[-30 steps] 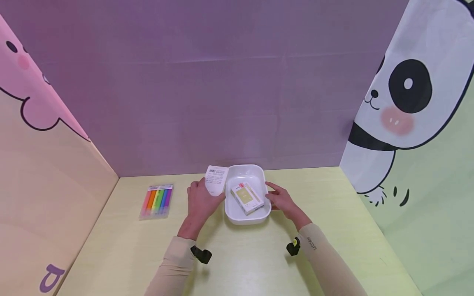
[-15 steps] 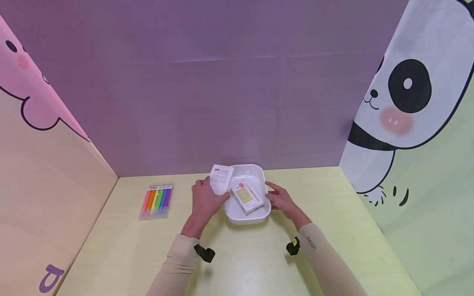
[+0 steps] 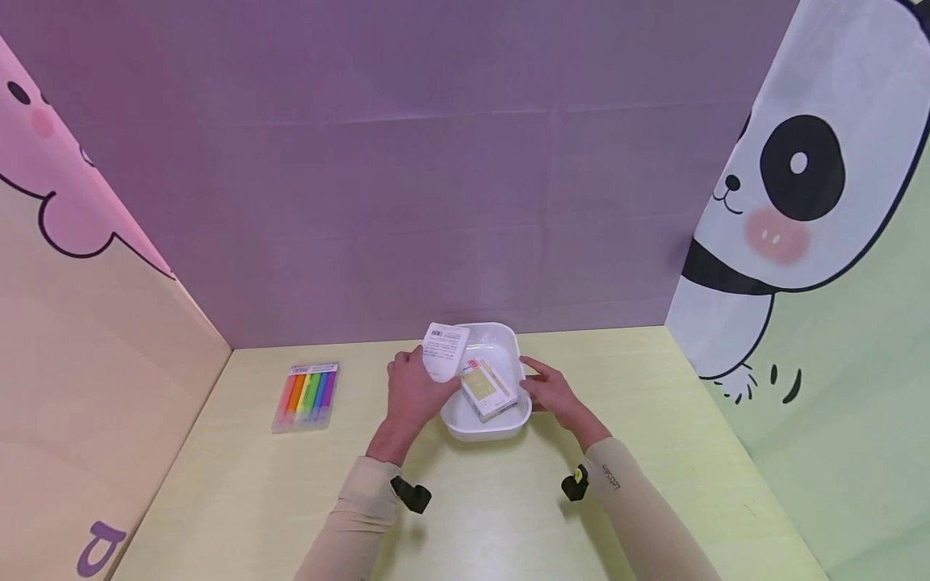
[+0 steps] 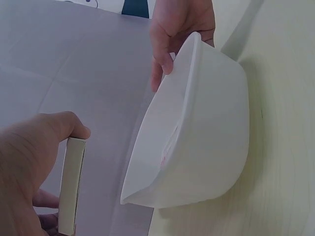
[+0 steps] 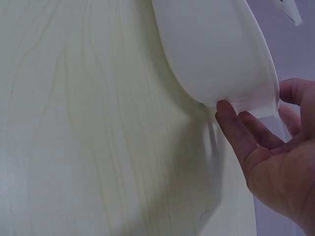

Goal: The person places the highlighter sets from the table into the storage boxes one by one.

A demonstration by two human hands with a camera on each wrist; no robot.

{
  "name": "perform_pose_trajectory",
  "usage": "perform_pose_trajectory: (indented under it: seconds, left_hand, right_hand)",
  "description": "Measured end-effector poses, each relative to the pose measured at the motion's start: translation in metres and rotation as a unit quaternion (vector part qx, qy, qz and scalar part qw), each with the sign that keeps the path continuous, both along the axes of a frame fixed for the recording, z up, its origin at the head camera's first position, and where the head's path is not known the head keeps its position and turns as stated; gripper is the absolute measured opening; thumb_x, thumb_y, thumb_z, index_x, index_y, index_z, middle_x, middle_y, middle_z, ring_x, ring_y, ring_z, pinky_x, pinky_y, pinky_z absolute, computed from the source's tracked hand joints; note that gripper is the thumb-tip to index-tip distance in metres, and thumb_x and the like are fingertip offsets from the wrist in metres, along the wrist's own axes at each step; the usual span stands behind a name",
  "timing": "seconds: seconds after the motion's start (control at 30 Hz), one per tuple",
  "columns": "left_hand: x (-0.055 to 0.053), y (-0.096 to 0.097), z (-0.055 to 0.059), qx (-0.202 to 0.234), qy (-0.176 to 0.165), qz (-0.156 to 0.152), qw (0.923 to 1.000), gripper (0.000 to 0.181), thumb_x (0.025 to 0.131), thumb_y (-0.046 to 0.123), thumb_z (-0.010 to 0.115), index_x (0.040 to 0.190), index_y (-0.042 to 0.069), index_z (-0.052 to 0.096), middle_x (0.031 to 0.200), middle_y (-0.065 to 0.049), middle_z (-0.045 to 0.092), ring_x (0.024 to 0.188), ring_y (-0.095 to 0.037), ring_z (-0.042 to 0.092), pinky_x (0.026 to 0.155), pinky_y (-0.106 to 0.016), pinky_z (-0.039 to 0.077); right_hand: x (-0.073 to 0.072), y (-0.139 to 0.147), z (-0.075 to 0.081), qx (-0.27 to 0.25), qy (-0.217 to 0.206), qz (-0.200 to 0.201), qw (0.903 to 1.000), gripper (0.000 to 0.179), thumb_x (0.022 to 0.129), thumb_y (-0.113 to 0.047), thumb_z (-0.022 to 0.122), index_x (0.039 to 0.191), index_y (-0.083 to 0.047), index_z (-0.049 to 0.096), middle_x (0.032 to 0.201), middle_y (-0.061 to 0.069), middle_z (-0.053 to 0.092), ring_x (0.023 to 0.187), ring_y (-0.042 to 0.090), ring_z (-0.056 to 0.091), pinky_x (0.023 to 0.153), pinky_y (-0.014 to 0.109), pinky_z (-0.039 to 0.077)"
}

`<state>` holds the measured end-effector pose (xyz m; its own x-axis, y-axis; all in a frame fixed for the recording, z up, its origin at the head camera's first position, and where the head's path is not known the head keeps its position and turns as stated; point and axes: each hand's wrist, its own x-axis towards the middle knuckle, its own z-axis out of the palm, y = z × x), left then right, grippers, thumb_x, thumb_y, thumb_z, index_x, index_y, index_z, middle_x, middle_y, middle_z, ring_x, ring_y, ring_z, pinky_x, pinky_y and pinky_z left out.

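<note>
My left hand (image 3: pixel 416 390) grips a thin white box (image 3: pixel 445 349) by its edges, its printed face with a barcode turned up. In the head view that box overlaps the left rim of a white plastic tub (image 3: pixel 485 429); the left wrist view has its narrow side (image 4: pixel 72 184) above and apart from the tub's wall (image 4: pixel 216 128). Inside the tub lies another small box, white with a gold panel (image 3: pixel 481 385). My right hand (image 3: pixel 550 393) holds the tub's right side, a digit over the rim and fingertips (image 5: pixel 225 107) against the outer wall.
A clear pack of highlighters (image 3: pixel 308 397) in several colours lies on the pale wooden table (image 3: pixel 494 516), left of the left hand. Behind the tub rises a purple backdrop (image 3: pixel 450 202). Printed side panels, one with a panda (image 3: pixel 792 177), flank the table.
My left hand has carried the white box to the right, from beside the tub to over its left rim. The right hand and the tub have stayed in place.
</note>
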<state>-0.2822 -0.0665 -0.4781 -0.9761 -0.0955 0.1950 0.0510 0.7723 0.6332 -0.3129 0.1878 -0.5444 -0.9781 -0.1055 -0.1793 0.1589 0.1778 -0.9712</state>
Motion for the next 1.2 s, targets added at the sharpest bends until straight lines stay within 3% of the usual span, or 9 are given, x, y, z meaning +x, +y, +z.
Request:
perform_pose_trajectory:
  seconds: [0.77,1.2]
  left_hand:
    - [-0.008,0.028,-0.007,-0.022,-0.001,-0.013,0.9997,0.073,0.069,0.043,0.075,0.124,-0.002,0.056,0.108,-0.017,0.053,0.102,-0.032,0.045,0.077,-0.038,0.044]
    - [-0.011,0.046,-0.007,-0.051,0.007,-0.032,0.9982,0.082,0.068,0.047,0.075,0.128,-0.004,0.053,0.112,-0.02,0.052,0.102,-0.033,0.046,0.079,-0.039,0.047]
  right_hand:
    - [-0.003,0.001,-0.004,0.001,0.006,-0.002,1.0,0.054,0.096,-0.01,0.058,0.148,-0.015,0.043,0.126,0.025,0.055,0.091,0.028,0.066,0.072,0.044,0.057]
    - [-0.004,0.002,-0.005,-0.013,0.006,0.003,0.9999,0.054,0.096,-0.009,0.058,0.147,-0.013,0.043,0.127,0.027,0.055,0.092,0.028,0.066,0.072,0.044,0.057]
